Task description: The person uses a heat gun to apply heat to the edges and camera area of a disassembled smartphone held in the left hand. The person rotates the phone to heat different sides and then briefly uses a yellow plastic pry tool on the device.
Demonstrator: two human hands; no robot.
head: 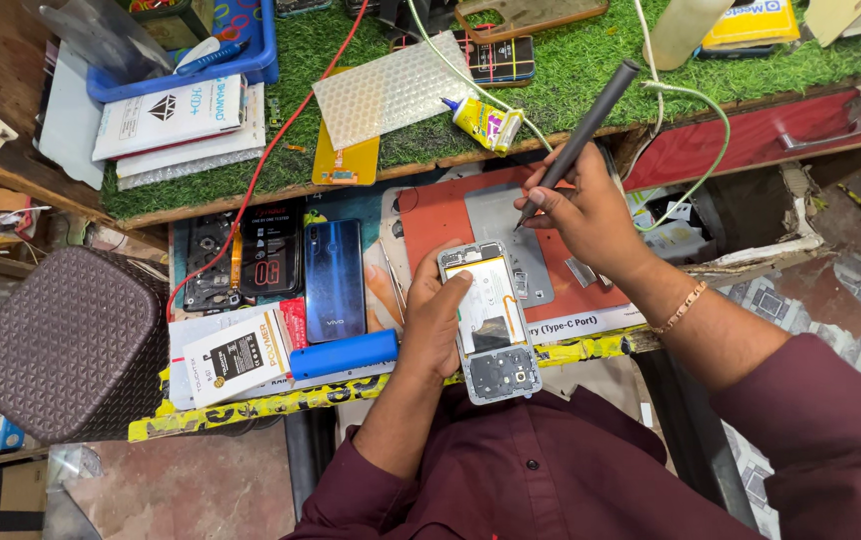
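Just opened phone (pixel 491 320) overhanging bench edge (pixel 281 402)

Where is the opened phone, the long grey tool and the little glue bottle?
opened phone (pixel 491 320), head view, on its bare middle.
long grey tool (pixel 583 135), head view, on its shaft above the right hand.
glue bottle (pixel 486 125), head view, on its yellow body.

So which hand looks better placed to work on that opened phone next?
Probably the right hand: it holds the dark pen-like tool, tip just above the opened phone. The left hand is busy gripping the phone.

Blue tray (pixel 251 60) cut by top edge
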